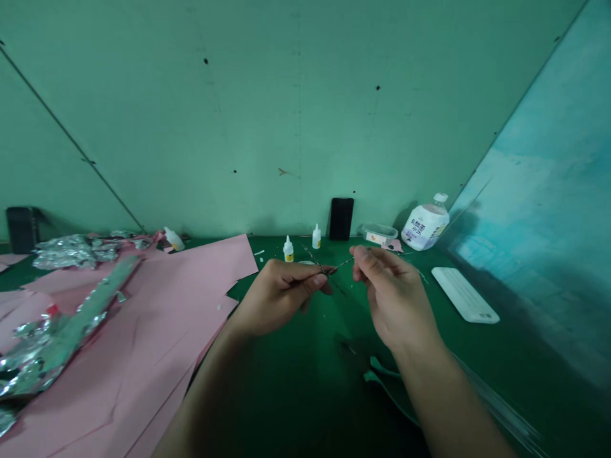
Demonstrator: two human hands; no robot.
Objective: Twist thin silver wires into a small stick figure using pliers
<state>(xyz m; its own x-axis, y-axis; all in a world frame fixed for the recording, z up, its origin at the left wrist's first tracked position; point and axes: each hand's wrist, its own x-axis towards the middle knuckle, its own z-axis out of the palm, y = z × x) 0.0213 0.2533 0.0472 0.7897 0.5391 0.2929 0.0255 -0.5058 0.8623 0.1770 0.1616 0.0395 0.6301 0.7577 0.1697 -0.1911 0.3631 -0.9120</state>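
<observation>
In the head view, my left hand (286,294) is closed, its thumb and fingertips pinching a thin twisted wire (344,261) near a crossing of thin strands. To the right, my right hand (392,289) pinches the other end of the same wire between thumb and forefinger. The wire spans the short gap between the two hands, above the green table (305,394). Thin strands stick up and down from the left fingertips. Pliers with green handles (389,388) lie below my right hand, partly hidden by my right forearm.
Two small glue bottles (288,249) (316,237), a black phone (341,219), a clear container (379,233) and a drink bottle (426,222) stand along the wall. Pink sheets (176,305) and foil (76,248) cover the left. A white flat case (464,295) lies right.
</observation>
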